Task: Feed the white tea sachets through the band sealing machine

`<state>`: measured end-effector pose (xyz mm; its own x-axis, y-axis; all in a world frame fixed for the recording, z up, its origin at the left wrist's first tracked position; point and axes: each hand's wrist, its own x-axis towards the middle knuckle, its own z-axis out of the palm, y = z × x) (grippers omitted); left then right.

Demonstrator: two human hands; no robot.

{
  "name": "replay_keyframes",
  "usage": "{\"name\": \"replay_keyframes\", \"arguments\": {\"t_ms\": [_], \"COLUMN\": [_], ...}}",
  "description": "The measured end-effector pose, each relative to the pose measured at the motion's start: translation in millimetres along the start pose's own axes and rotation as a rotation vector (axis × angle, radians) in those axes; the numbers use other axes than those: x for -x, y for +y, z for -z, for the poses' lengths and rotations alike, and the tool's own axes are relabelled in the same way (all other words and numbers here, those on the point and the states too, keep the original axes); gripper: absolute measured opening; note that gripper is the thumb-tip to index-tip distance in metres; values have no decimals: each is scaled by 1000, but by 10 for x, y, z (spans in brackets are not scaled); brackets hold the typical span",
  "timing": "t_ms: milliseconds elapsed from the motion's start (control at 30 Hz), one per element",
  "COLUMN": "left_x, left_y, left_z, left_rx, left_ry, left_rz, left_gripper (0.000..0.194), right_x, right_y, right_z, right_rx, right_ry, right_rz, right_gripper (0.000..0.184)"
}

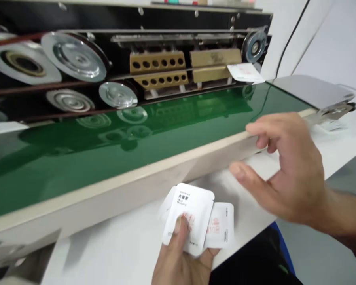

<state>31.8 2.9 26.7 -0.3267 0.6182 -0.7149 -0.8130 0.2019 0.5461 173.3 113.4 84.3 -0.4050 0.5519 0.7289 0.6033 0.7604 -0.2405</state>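
My left hand is low in the middle, thumb pressed on a small fan of white sachets with red and black print. My right hand hovers to the right of them, fingers spread and curled, holding nothing, just in front of the beige edge of the green conveyor belt. Another white sachet sits at the far right end of the sealing machine, caught between its brass bars.
The sealing machine has silver pulleys and belts along its back wall. A metal outfeed plate lies at the belt's right end. A white tabletop runs under my hands. A black cable hangs at the upper right.
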Motion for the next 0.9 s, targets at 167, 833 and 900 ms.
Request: {"name": "replay_keyframes", "arguments": {"t_ms": [167,833,900], "left_x": [-34,-83,-90], "left_y": [-34,-96,-108], "left_z": [31,145,165], "left_rx": [88,70,41], "left_ry": [-140,-416,-454], "left_rz": [17,-111,-115], "left_gripper": [52,46,47], "right_x": [406,849,854], "right_y": [-228,-307,-313], "right_z": [-110,-535,-530], "right_rx": [-222,-676,-653], "right_ry": [-100,-363,-352], "right_rz": [-79,-384,-373], "right_gripper": [43,65,58]}}
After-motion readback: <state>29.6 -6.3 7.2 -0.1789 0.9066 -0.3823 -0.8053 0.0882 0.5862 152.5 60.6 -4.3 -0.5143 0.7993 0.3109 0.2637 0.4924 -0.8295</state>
